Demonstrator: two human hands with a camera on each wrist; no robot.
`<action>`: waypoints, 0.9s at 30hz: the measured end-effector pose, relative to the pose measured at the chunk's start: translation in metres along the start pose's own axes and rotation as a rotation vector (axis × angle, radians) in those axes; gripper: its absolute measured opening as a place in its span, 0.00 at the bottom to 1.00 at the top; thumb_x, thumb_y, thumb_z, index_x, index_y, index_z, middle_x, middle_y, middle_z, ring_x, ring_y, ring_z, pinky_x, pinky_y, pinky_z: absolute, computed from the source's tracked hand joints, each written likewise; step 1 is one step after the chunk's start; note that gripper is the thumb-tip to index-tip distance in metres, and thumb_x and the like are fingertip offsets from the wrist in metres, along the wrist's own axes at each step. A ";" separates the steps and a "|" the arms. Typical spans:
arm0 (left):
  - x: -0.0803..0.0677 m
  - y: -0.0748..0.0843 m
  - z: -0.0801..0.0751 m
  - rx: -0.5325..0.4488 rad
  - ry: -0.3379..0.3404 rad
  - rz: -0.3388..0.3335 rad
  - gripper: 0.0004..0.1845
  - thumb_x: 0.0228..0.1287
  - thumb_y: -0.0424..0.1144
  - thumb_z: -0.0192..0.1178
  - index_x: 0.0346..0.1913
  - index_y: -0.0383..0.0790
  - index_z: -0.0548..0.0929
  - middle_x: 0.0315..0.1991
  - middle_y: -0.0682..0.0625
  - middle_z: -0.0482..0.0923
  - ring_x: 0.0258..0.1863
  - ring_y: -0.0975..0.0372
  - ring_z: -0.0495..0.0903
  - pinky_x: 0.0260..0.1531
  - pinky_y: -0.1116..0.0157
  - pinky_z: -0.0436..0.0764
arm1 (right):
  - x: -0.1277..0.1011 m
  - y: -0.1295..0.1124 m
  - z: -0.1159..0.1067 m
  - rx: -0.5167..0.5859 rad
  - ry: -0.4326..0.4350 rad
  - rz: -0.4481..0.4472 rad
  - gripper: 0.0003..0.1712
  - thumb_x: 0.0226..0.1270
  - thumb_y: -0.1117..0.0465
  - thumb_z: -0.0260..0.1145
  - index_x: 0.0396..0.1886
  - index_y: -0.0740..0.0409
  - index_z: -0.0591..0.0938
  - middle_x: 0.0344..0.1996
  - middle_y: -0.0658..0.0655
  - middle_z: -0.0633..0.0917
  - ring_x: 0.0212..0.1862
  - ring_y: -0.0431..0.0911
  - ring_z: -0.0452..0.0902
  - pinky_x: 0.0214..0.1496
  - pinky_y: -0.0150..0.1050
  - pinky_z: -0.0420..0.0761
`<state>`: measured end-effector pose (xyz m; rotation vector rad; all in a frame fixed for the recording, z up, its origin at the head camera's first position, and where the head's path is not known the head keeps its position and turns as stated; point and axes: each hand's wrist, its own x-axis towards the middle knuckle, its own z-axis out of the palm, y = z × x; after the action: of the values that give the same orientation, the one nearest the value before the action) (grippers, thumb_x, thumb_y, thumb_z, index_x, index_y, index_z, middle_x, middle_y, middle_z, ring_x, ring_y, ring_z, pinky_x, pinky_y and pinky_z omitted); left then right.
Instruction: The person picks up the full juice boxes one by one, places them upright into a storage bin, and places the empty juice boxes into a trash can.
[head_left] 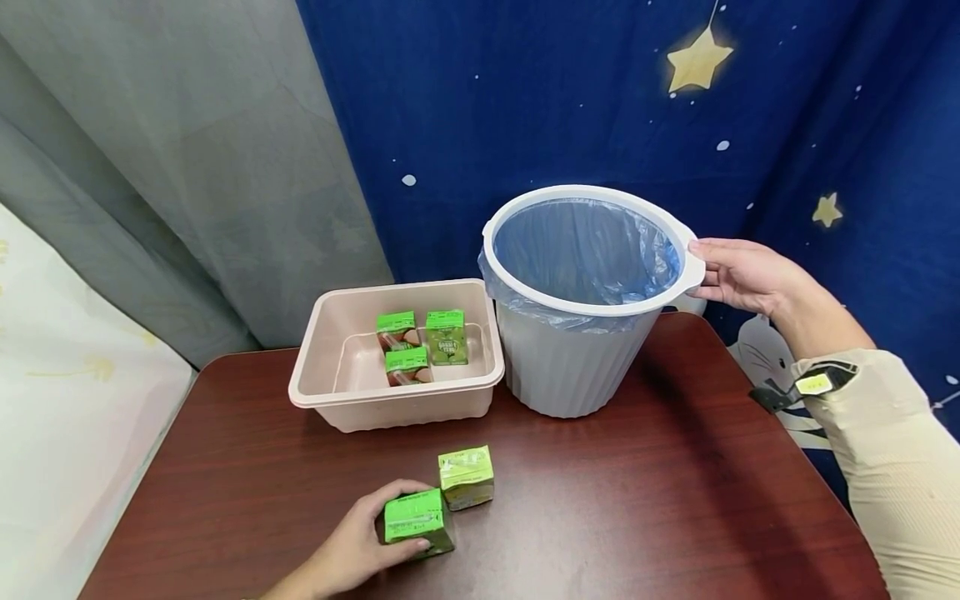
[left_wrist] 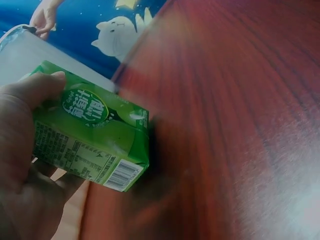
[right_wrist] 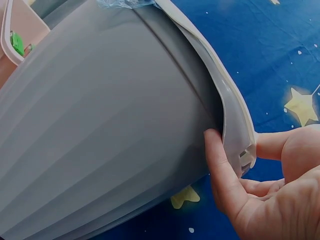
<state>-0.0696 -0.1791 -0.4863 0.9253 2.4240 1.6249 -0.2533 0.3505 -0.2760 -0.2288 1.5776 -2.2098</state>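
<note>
Near the front of the table, my left hand [head_left: 363, 533] grips a green juice box [head_left: 415, 518] between thumb and fingers; in the left wrist view the printed side and barcode of this juice box [left_wrist: 92, 125] show. Just behind it stands a yellow-green carton [head_left: 467, 477]. My right hand [head_left: 746, 271] pinches the handle tab on the rim of a pale grey trash can [head_left: 573, 362], thumb on top and fingers beneath. A translucent bluish bag [head_left: 585, 250] lines the can. In the right wrist view the fingers [right_wrist: 222, 172] curl under the rim.
A pinkish plastic bin [head_left: 408, 404] touches or nearly touches the can's left side. Inside it are three small green-topped cartons [head_left: 447, 337]. The dark red wooden table [head_left: 600, 508] carries everything. Behind hang a grey curtain [head_left: 202, 150] and a blue star-patterned curtain [head_left: 465, 100].
</note>
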 end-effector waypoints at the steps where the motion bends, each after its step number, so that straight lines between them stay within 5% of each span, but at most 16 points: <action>1: 0.000 0.001 -0.003 -0.008 -0.005 -0.001 0.27 0.60 0.39 0.75 0.61 0.46 0.78 0.50 0.53 0.83 0.42 0.67 0.81 0.42 0.68 0.82 | 0.000 0.000 0.000 0.002 0.003 -0.001 0.17 0.83 0.66 0.48 0.48 0.61 0.85 0.42 0.58 0.88 0.44 0.46 0.87 0.43 0.41 0.88; 14: 0.015 0.037 -0.048 -0.063 -0.070 -0.003 0.27 0.62 0.32 0.73 0.64 0.42 0.77 0.47 0.50 0.84 0.40 0.64 0.84 0.38 0.64 0.86 | 0.000 -0.003 -0.002 0.012 -0.044 0.004 0.17 0.83 0.65 0.48 0.49 0.61 0.85 0.42 0.58 0.88 0.45 0.46 0.87 0.45 0.41 0.87; 27: 0.052 0.083 -0.099 0.054 -0.044 -0.010 0.27 0.58 0.29 0.75 0.61 0.38 0.79 0.42 0.51 0.84 0.36 0.63 0.85 0.33 0.63 0.86 | 0.002 -0.001 -0.004 0.042 -0.050 0.009 0.18 0.84 0.66 0.47 0.49 0.62 0.85 0.43 0.59 0.88 0.45 0.47 0.87 0.45 0.42 0.88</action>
<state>-0.1133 -0.2113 -0.3584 0.9451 2.4502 1.5266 -0.2566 0.3537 -0.2771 -0.2618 1.5010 -2.2106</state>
